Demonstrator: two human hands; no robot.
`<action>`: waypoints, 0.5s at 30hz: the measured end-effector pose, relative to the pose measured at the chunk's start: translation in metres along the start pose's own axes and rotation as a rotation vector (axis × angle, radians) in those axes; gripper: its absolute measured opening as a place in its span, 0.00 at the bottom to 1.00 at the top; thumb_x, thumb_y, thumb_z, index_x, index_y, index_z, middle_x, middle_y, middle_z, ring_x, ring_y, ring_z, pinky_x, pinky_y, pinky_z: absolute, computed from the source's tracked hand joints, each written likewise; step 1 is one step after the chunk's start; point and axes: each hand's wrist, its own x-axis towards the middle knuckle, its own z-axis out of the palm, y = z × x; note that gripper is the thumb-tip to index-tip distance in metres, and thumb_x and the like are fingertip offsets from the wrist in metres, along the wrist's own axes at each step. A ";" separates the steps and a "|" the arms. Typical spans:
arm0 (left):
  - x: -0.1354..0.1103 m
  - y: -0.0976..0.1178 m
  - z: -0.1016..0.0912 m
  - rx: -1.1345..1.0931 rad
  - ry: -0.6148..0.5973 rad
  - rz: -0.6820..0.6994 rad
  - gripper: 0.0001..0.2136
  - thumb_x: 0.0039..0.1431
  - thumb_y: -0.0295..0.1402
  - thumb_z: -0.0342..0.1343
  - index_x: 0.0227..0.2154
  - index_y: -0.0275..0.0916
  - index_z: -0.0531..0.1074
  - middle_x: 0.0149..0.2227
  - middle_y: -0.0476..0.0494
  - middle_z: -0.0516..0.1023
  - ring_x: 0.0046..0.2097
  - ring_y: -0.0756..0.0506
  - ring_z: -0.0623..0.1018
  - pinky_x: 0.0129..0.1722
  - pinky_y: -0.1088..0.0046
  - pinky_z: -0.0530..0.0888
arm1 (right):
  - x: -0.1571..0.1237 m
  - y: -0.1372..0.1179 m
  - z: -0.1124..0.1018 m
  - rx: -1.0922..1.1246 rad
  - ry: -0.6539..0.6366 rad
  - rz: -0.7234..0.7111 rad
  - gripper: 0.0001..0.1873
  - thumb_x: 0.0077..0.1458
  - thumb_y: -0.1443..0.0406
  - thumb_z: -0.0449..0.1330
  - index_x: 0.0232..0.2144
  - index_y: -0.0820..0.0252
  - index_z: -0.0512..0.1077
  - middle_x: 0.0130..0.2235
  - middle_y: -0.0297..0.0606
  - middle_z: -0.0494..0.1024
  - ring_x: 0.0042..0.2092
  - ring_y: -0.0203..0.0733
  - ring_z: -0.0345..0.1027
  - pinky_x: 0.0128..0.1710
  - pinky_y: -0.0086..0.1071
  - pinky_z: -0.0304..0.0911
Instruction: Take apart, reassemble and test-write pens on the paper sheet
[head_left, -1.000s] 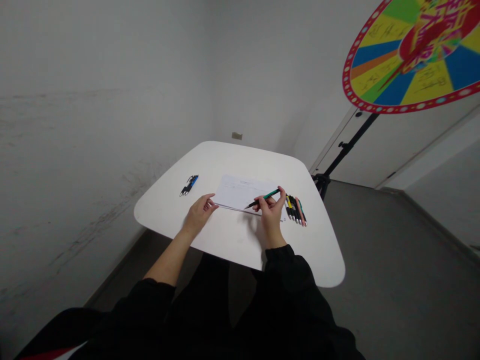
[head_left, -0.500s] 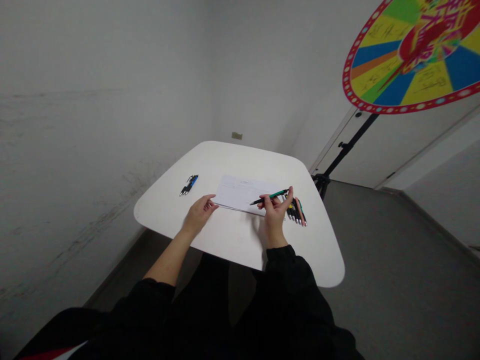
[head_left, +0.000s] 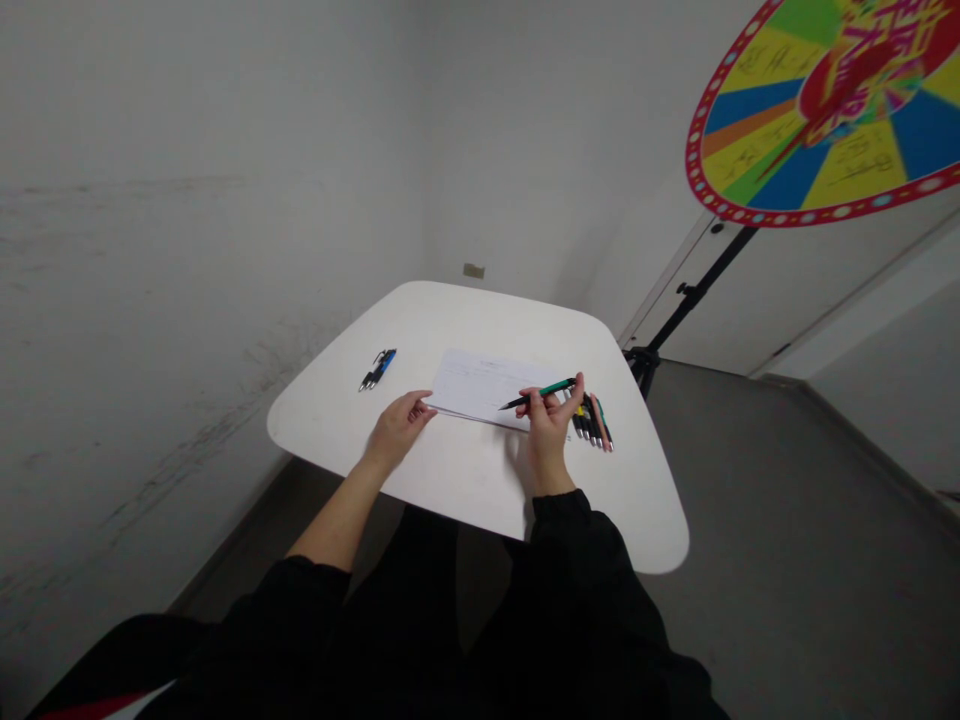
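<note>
My right hand (head_left: 550, 420) is closed around a green pen (head_left: 541, 392), held nearly level with its dark tip pointing left over a white sheet of paper (head_left: 480, 385). My left hand (head_left: 401, 425) rests on the white table (head_left: 450, 475), its fingertips touching the paper's near left corner, fingers loosely curled. A row of several pens (head_left: 592, 420) lies on the table just right of my right hand.
A small bunch of blue and black pens (head_left: 379, 368) lies on the table's left side. A colourful prize wheel (head_left: 825, 110) on a black stand (head_left: 675, 320) is at the right. White walls close in behind and to the left.
My right hand shifted right and lifted the green pen's tip off the paper, turning the pen flatter. The left hand stayed put.
</note>
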 end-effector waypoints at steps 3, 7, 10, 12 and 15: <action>0.000 0.000 0.000 0.015 -0.004 0.005 0.13 0.66 0.36 0.60 0.52 0.40 0.75 0.38 0.46 0.79 0.38 0.46 0.78 0.43 0.67 0.76 | 0.000 0.000 0.000 -0.003 -0.004 -0.005 0.49 0.58 0.59 0.63 0.71 0.46 0.39 0.35 0.28 0.78 0.25 0.34 0.66 0.28 0.31 0.67; 0.000 0.000 -0.001 0.032 -0.005 0.009 0.13 0.66 0.35 0.60 0.51 0.41 0.75 0.38 0.46 0.79 0.39 0.46 0.78 0.43 0.67 0.76 | 0.001 0.001 -0.001 -0.012 -0.011 0.001 0.46 0.58 0.60 0.63 0.70 0.46 0.43 0.34 0.27 0.78 0.24 0.34 0.66 0.27 0.30 0.67; 0.000 -0.001 -0.001 0.035 -0.006 0.013 0.12 0.66 0.34 0.59 0.51 0.40 0.75 0.38 0.45 0.80 0.39 0.45 0.78 0.44 0.66 0.76 | 0.001 0.002 -0.002 -0.007 -0.016 0.001 0.45 0.58 0.61 0.63 0.69 0.45 0.44 0.34 0.27 0.78 0.24 0.34 0.65 0.26 0.30 0.66; 0.000 -0.001 0.000 0.037 -0.006 0.020 0.11 0.67 0.34 0.59 0.50 0.40 0.76 0.38 0.45 0.80 0.39 0.45 0.79 0.44 0.66 0.76 | 0.002 0.003 -0.002 -0.014 -0.019 0.002 0.46 0.58 0.60 0.63 0.70 0.45 0.42 0.34 0.27 0.78 0.24 0.34 0.65 0.26 0.30 0.66; 0.000 -0.001 0.000 0.038 -0.007 0.030 0.11 0.67 0.34 0.59 0.50 0.40 0.76 0.39 0.44 0.80 0.39 0.45 0.79 0.43 0.66 0.77 | 0.002 0.003 -0.002 -0.025 -0.010 -0.002 0.50 0.58 0.59 0.63 0.72 0.44 0.38 0.35 0.27 0.78 0.24 0.34 0.65 0.27 0.31 0.67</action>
